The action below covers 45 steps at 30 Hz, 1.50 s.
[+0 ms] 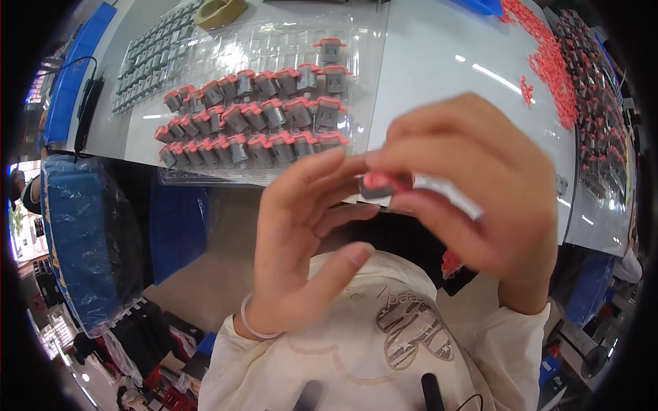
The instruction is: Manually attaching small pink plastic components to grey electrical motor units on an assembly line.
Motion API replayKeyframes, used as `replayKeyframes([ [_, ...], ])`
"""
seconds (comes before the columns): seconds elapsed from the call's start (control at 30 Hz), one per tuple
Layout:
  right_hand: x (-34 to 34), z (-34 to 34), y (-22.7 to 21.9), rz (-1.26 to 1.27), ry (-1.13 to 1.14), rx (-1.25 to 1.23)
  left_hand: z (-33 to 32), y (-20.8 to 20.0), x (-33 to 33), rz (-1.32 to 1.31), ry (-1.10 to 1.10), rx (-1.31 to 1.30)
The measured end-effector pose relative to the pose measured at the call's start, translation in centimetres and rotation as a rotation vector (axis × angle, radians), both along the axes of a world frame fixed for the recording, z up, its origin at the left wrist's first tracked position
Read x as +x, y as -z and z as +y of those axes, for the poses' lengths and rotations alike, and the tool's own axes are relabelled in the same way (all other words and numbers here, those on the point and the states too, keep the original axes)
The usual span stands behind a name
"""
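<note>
Just in front of my body, my right hand (486, 178) pinches a small grey motor (373, 189) with a coral-pink plastic piece (378, 179) on it. Fingers and motion blur partly hide this part. My left hand (295, 226) is beside it with fingers curved and thumb held well apart. Its fingertips reach close to the held part; whether they touch it I cannot tell. Beyond the left hand, a clear plastic tray (360, 113) carries rows of similar grey motors (274, 116) with coral-pink pieces on them.
Loose coral-pink pieces (552, 72) lie heaped at the far right, next to many dark assembled parts (596, 116). A second group of grey parts (154, 55) and a tape roll (219, 12) sit at the far left. A plastic-wrapped blue bin (89, 240) stands left of the table.
</note>
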State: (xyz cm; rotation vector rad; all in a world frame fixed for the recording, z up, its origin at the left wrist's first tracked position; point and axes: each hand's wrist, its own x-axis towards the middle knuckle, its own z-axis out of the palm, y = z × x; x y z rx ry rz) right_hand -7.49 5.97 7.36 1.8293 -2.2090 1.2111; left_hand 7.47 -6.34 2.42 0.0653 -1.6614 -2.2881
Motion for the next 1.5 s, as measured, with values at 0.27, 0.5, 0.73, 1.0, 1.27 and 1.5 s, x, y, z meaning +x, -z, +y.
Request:
replayKeyframes([
  [0.27, -6.4, -9.5, 0.1, -0.219, 0.090, 0.173, -1.0, 0.8, 0.8, -0.047, -0.054, -0.178],
  [0.5, -6.9, -11.7, 4.0, 0.011, 0.148, 0.385, 0.0, 1.1, -0.3, -0.075, 0.084, -0.454],
  [0.73, -7.4, -10.2, 6.9, 0.336, 0.173, 0.141, 2.0, 1.9, -4.1, 0.062, -0.037, -0.822],
  [1.0, -14.6, 6.3, 3.0, 0.037, 0.465, 0.232, 4.3, 2.8, -7.2, -0.022, -0.086, -1.159],
  [1.27, -16.4, 13.9, 5.1, -0.084, 0.711, 0.386, 3.8, 2.9, -7.9, -0.060, -0.039, -0.941],
  [1.5, -16.4, 11.1, 5.0, 0.025, 0.827, 0.544, 2.8, 2.8, -6.3, -0.153, 0.135, -0.097],
])
